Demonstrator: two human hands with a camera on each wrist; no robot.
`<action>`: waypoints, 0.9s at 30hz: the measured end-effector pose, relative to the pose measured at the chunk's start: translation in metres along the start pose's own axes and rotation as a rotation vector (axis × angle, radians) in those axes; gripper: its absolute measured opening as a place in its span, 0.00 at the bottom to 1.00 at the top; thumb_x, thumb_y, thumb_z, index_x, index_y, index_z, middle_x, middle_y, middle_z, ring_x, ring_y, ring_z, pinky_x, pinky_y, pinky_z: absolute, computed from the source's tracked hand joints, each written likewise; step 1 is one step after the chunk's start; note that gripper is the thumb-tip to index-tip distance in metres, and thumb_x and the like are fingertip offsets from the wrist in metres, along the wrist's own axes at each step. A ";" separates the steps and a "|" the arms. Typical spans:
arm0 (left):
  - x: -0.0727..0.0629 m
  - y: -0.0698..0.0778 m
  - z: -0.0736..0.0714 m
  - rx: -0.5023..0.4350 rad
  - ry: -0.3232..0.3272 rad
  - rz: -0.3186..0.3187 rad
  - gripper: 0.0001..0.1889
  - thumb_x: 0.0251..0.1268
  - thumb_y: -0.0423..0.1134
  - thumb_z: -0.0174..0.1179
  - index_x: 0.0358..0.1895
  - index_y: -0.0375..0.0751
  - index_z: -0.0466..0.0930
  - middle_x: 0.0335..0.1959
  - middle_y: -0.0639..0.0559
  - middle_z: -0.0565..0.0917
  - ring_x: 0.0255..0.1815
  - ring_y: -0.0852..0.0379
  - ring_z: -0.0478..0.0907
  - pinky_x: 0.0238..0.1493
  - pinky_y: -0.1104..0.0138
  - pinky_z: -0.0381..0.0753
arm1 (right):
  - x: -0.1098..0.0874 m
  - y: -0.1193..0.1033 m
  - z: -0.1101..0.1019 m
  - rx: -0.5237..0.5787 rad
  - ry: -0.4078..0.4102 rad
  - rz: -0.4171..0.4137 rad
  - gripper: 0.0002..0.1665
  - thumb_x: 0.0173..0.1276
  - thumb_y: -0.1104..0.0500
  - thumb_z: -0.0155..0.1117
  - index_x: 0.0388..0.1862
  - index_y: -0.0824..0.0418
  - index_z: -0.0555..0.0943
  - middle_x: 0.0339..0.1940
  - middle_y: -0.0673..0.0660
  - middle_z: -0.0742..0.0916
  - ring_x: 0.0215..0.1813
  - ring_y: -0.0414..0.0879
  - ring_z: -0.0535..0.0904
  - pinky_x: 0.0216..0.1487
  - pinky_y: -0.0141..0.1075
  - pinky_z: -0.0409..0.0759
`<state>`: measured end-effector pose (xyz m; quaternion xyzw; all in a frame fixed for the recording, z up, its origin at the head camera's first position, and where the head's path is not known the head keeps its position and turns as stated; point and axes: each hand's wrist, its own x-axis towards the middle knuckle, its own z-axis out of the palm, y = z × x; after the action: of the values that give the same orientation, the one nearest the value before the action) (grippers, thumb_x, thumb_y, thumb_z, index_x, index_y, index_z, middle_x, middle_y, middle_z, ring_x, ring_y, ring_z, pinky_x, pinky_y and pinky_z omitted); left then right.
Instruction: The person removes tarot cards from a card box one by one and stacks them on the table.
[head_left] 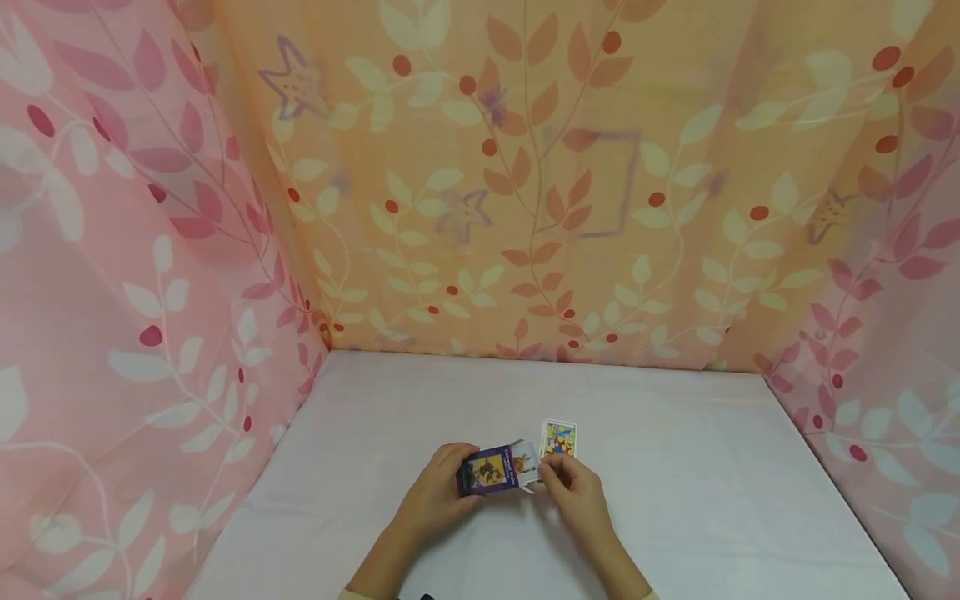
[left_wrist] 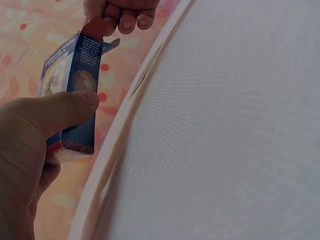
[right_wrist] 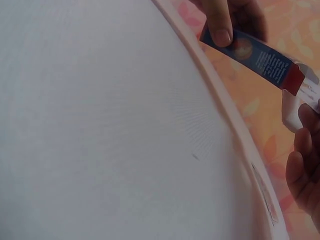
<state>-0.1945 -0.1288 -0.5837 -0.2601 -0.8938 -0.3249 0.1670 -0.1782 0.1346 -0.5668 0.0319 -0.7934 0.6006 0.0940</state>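
Note:
My left hand (head_left: 438, 490) grips a dark blue tarot card box (head_left: 486, 472), thumb along its narrow side in the left wrist view. The box lies sideways, its open end with spread flaps toward the right. Out of that end stick cards (head_left: 524, 460), a picture showing on the top one. My right hand (head_left: 581, 497) pinches the outer end of these cards between thumb and curled fingers. Just behind the right hand a yellow and blue picture card (head_left: 561, 437) with a white border lies face up on the table, partly covered by the fingers.
The table (head_left: 390, 408) has a white cloth over it. Patterned curtains hang around it, an orange one (head_left: 517, 275) at the back and pink ones (head_left: 187, 333) at the sides. A small dark object (head_left: 427, 597) shows at the bottom edge of the head view.

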 end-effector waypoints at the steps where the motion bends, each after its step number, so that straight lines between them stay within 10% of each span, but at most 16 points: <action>1: 0.000 0.000 0.000 0.001 -0.001 -0.002 0.40 0.46 0.46 0.82 0.66 0.48 0.74 0.63 0.57 0.78 0.67 0.59 0.73 0.71 0.60 0.75 | 0.000 -0.001 0.000 0.001 0.000 0.002 0.04 0.70 0.59 0.70 0.37 0.59 0.86 0.33 0.51 0.88 0.35 0.41 0.82 0.35 0.29 0.84; 27: 0.000 0.000 0.001 0.014 -0.018 -0.028 0.40 0.48 0.49 0.81 0.66 0.51 0.73 0.64 0.60 0.77 0.68 0.60 0.72 0.71 0.60 0.76 | 0.004 -0.009 -0.017 -0.056 0.166 -0.111 0.08 0.66 0.68 0.71 0.43 0.63 0.87 0.37 0.56 0.91 0.35 0.39 0.83 0.35 0.24 0.83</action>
<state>-0.1945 -0.1287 -0.5843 -0.2491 -0.9010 -0.3189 0.1562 -0.1789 0.1484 -0.5535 0.0234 -0.7963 0.5727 0.1933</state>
